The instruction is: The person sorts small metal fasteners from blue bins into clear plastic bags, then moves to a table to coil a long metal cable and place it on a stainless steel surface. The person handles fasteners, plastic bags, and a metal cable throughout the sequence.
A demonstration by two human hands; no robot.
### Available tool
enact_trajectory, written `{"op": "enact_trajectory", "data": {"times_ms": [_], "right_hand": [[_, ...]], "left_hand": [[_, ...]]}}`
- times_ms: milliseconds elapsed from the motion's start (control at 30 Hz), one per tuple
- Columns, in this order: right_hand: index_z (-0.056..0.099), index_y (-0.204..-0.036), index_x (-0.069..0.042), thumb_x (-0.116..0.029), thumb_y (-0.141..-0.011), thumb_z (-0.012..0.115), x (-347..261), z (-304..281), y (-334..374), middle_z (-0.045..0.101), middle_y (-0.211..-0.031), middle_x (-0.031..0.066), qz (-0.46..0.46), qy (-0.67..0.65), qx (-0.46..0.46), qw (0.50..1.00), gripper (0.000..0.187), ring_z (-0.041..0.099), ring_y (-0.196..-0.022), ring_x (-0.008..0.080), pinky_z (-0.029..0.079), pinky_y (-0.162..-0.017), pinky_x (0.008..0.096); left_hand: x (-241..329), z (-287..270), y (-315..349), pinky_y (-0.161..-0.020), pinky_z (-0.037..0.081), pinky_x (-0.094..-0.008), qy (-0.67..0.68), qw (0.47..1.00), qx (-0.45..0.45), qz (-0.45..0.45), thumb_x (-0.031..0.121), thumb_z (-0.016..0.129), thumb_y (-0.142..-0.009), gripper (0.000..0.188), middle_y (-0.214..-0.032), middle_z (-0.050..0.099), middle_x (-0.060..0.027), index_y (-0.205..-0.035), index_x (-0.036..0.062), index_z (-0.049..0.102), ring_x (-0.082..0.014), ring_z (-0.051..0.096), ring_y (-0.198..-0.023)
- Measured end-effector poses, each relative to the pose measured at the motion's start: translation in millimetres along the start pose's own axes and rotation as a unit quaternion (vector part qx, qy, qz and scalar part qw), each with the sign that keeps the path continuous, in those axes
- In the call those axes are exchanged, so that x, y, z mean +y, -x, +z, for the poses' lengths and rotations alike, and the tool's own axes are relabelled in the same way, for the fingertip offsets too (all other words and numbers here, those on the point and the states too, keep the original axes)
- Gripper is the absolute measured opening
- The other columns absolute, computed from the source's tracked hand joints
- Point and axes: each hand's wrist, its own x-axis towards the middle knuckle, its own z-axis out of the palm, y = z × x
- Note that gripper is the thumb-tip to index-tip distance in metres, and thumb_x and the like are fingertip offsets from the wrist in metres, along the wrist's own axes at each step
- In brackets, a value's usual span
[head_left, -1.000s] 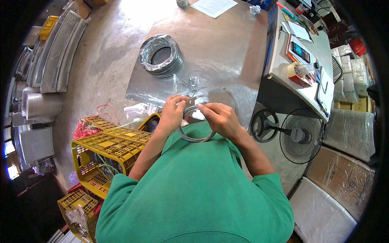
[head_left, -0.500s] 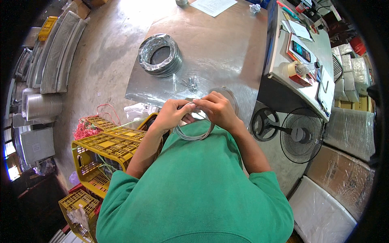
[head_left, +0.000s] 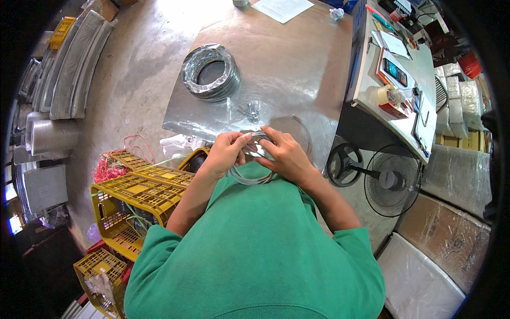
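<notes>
Close to my body, at the table's near edge, I hold a small coil of thin grey cable (head_left: 249, 179). My left hand (head_left: 225, 153) pinches the coil's left side between thumb and fingers. On its right side my right hand (head_left: 287, 155) grips the loops, its forefinger stretched forward and the other fingers bent; part of the coil is hidden under it. A curved loose length of cable (head_left: 307, 133) lies on the table beyond my right hand. Ahead of my hands is a small clear plastic bag of metal parts (head_left: 252, 110).
A large plastic-wrapped coil (head_left: 211, 74) sits on the brown-covered table (head_left: 287, 58). Yellow crates (head_left: 139, 192) stand at my left, with pink string (head_left: 110, 167) beside them. To the right are a desk (head_left: 366, 85) with a phone (head_left: 394, 72) and a black fan (head_left: 392, 181).
My right hand has shifted slightly right and opened its grip outward, its forefinger now reaching forward. My left hand keeps hold of the coil, nearly in place.
</notes>
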Motion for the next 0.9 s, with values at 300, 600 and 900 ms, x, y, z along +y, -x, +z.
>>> {"op": "enact_trajectory", "data": {"times_ms": [300,600,900], "right_hand": [[0.065,-0.088,-0.002,-0.016,-0.082,0.061,-12,16,-10,0.053,-0.13,0.0216,0.031,0.175,0.027,0.984,0.016,0.05,-0.124,0.0344,0.04,-0.097,0.0454],[0.062,-0.081,-0.01,-0.016,-0.08,0.061,-10,25,-12,0.063,-0.089,0.0071,0.035,0.252,-0.05,0.966,0.006,0.057,-0.09,0.0224,0.041,-0.079,0.0368],[0.064,-0.083,-0.003,-0.015,-0.084,0.067,-5,3,-37,0.068,-0.078,0.0138,0.125,0.028,0.022,0.992,0.013,0.066,-0.073,0.0272,0.046,-0.077,0.0397]], "left_hand": [[7,9,-11,-0.047,0.044,-0.0265,-0.161,0.981,0.092,0.056,0.025,0.062,-0.098,0.032,-0.073,0.072,-0.0086,-0.098,-0.0051,0.072,-0.0109,0.06,-0.053],[-7,29,-28,-0.059,0.05,-0.038,-0.225,0.93,0.238,0.168,0.026,0.061,-0.098,0.031,-0.068,0.068,-0.0175,-0.094,-0.0027,0.071,-0.0263,0.065,-0.059],[-13,34,-30,-0.064,0.051,-0.0406,-0.252,0.872,0.287,0.306,0.025,0.062,-0.098,0.028,-0.081,0.067,-0.0235,-0.102,-0.0025,0.068,-0.0381,0.068,-0.072]]}}
